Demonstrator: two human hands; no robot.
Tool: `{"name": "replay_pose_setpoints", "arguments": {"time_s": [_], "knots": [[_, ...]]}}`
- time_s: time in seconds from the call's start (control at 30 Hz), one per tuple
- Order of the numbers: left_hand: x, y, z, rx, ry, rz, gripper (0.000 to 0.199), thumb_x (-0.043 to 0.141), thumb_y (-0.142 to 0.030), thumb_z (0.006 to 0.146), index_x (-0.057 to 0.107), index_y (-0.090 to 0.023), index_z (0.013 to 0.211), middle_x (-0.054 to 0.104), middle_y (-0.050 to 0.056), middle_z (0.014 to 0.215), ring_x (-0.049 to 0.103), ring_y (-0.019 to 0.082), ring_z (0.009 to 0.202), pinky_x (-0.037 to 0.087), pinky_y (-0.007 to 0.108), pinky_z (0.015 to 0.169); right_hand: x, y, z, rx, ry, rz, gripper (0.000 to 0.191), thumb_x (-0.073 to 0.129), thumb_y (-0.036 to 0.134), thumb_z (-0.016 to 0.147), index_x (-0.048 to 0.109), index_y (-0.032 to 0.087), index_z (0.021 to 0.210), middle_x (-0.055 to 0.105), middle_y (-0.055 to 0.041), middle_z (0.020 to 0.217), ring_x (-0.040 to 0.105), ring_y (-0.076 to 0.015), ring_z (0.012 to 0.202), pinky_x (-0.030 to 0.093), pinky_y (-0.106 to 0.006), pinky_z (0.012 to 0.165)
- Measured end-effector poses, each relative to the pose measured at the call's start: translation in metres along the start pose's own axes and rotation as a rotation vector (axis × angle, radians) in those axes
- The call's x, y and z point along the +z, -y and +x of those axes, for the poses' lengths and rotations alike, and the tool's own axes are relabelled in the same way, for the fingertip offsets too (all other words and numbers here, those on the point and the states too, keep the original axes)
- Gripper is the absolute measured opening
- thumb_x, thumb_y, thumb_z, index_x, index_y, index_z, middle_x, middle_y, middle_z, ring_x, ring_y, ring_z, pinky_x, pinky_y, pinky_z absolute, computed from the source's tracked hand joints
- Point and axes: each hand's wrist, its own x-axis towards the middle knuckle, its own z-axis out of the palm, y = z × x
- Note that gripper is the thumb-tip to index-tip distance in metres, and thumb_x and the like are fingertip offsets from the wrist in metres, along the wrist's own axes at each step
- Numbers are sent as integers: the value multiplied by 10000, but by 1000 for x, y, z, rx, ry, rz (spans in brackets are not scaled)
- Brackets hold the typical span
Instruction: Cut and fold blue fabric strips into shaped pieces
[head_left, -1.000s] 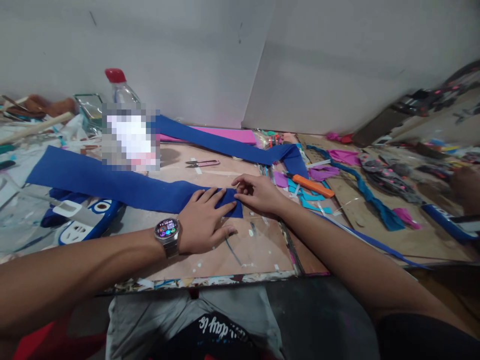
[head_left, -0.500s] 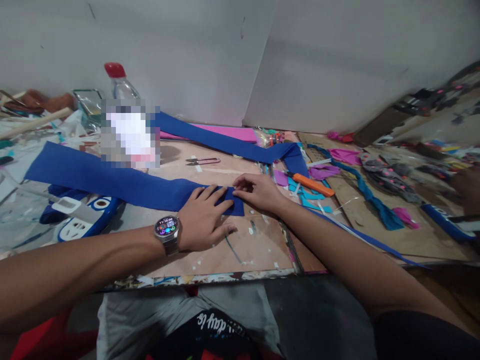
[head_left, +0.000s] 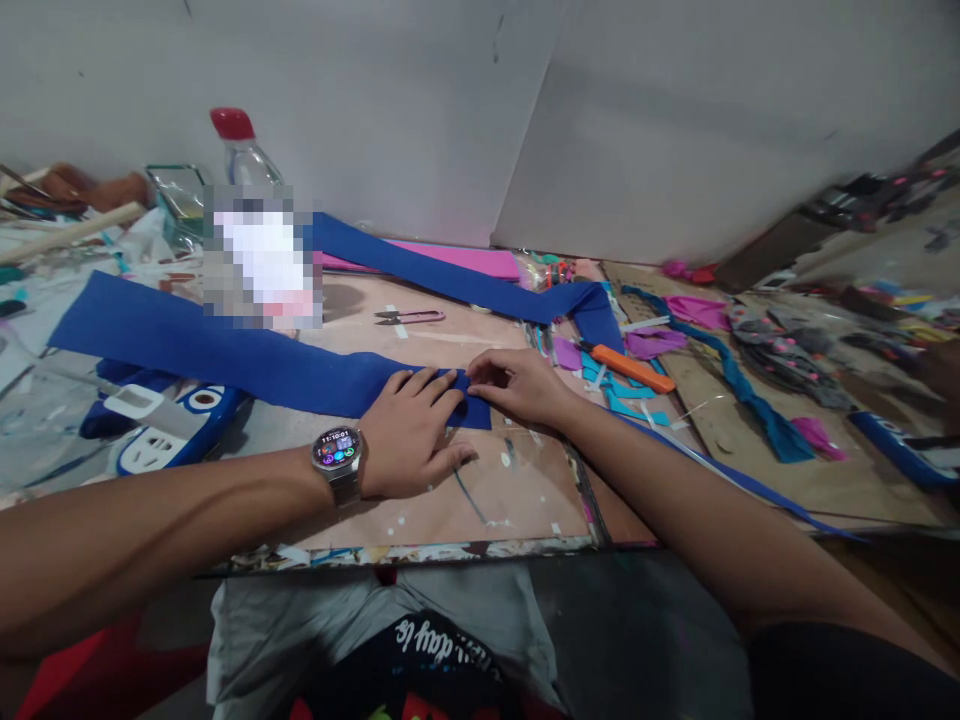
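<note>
A wide blue fabric strip (head_left: pixel 225 350) lies across the left and middle of the table, its right end under both hands. My left hand (head_left: pixel 412 430), with a watch on the wrist, rests flat on it, fingers spread a little. At the strip's right end, my right hand (head_left: pixel 521 385) has thumb and forefinger pinched at the cloth's edge; a small fold seems to be held there, though the fingertips hide it in part. Small thread snips (head_left: pixel 411 317) lie behind the hands. To the right is an orange cutter (head_left: pixel 632 368).
Another blue strip (head_left: pixel 442 280) runs along the back beside pink material (head_left: pixel 465 262). A red-capped bottle (head_left: pixel 251 165) stands back left, near a blurred bright object. Blue-and-white power strips (head_left: pixel 169 440) lie left and far right, with fabric scraps (head_left: pixel 697 312) on the right.
The view has shifted slightly. My left hand still presses on the strip, and the fingers of my right hand have moved slightly at its edge.
</note>
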Motion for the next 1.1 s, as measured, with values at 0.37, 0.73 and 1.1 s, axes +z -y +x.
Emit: {"name": "replay_pose_setpoints", "arguments": {"time_s": [0.37, 0.73, 1.1], "knots": [[3, 1, 0, -8, -2, -8, 752, 450, -643, 1002, 495, -77, 1496, 460, 199, 1631, 394, 426, 1508, 314, 615, 1195, -1, -1, 0, -6, 9, -31, 165, 790, 273, 852, 768, 182, 988, 764, -28, 812, 673, -151, 689, 509, -256, 664], [3, 1, 1, -8, -1, 13, 757, 438, -660, 1003, 494, -108, 1517, 454, 177, 1642, 399, 413, 1513, 329, 601, 1187, -3, 3, 0, 1, 30, -21, 130, 780, 252, 856, 770, 180, 963, 767, -26, 795, 667, -150, 671, 506, -260, 664], [6, 2, 0, -3, -4, 31, 760, 414, -663, 1011, 454, -151, 1571, 442, 155, 1654, 393, 401, 1516, 332, 599, 1185, -6, 8, 1, -27, 56, -43, 157, 645, 163, 889, 762, 175, 993, 785, -31, 846, 702, -156, 715, 532, -261, 698]]}}
